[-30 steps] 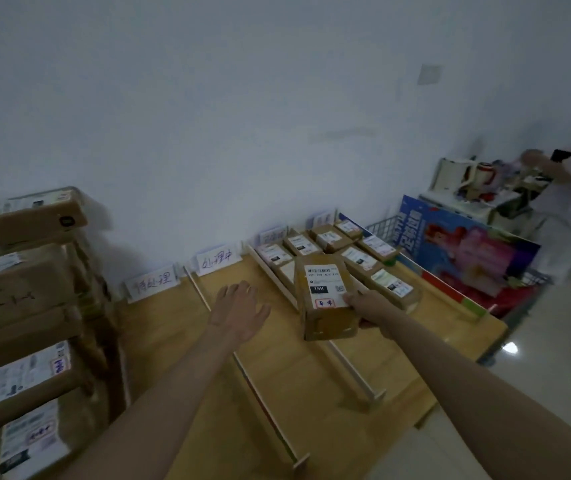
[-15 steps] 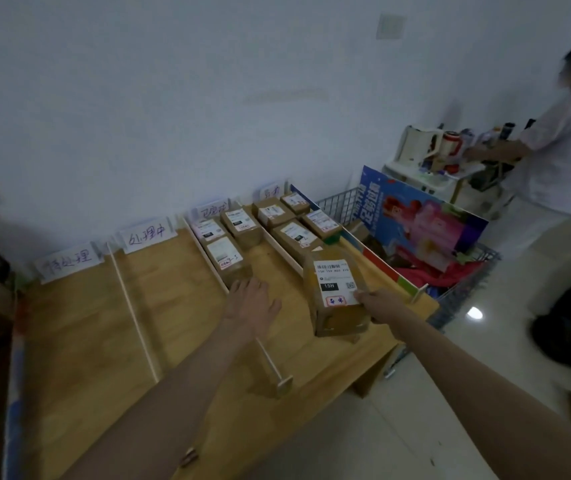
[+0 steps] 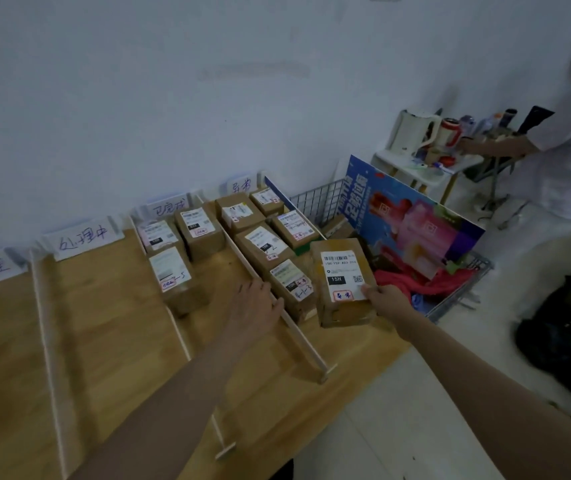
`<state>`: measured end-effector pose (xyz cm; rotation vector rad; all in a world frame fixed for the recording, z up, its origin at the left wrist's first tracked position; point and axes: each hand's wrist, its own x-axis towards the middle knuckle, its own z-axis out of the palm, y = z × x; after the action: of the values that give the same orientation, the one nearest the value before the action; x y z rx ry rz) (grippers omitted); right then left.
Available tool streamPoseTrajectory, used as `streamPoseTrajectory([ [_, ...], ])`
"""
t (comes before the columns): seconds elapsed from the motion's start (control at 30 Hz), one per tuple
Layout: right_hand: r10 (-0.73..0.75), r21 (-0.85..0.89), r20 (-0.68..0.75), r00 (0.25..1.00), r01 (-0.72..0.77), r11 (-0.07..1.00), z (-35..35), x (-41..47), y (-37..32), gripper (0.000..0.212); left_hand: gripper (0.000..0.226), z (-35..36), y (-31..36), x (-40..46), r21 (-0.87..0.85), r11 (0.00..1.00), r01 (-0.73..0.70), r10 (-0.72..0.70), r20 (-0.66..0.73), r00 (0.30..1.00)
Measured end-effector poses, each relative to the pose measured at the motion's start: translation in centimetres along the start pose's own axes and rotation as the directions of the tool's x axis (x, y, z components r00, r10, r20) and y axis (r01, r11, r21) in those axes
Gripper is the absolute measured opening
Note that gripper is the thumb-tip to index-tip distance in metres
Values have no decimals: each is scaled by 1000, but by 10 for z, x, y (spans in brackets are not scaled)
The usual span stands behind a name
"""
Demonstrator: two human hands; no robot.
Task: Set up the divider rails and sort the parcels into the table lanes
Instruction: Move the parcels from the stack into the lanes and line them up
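Observation:
My right hand [image 3: 386, 303] grips a brown cardboard parcel [image 3: 341, 280] with a white label, held over the rightmost lane near the table's right edge. My left hand [image 3: 256, 311] hovers flat with straight fingers over a white divider rail [image 3: 298, 336], holding nothing. Several labelled parcels [image 3: 263, 249] lie in the rightmost lane, and three parcels [image 3: 175, 277] sit in the lane to its left. More rails [image 3: 46, 344] split the wooden table [image 3: 111, 337] into lanes, each with a handwritten paper sign [image 3: 85, 237] at the wall.
A wire basket [image 3: 464, 285] beside the table's right edge holds a blue poster board [image 3: 412, 220] and red fabric. A person in white [image 3: 568, 157] stands at a small white stand with a kettle [image 3: 414, 133]. A dark bag [image 3: 568, 337] lies on the floor.
The view has swung right, leaving the parcel stack at the left out of sight. My right hand has carried the parcel right, over the rightmost lane. My left hand stayed flat and followed.

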<state>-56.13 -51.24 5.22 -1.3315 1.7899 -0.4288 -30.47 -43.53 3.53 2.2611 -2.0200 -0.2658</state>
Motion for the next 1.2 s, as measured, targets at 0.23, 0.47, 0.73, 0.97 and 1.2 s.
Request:
streamPoseTrajectory([
  [0.23,-21,-100,44,999,25,995,-14,86,-6,45,51,29,13,68,-33,997,63,-59,96,994],
  [0.47,-40,-195,94,995,57,979,-18,141,-13,44,52,59,24,107,-2,992,123,-121,153,981],
  [0.73,-61,-348,270,961,156,924,-16,207,-17,32,51,79,50,139,41,958,283,-286,197,938],
  [0.97,-82,-305,408,910,220,927,-5,250,-10,34,58,99,73,152,85,922,377,-386,251,888],
  [1.2,-103,-268,456,884,247,931,20,276,-3,30,68,111,76,154,119,906,406,-423,214,881],
])
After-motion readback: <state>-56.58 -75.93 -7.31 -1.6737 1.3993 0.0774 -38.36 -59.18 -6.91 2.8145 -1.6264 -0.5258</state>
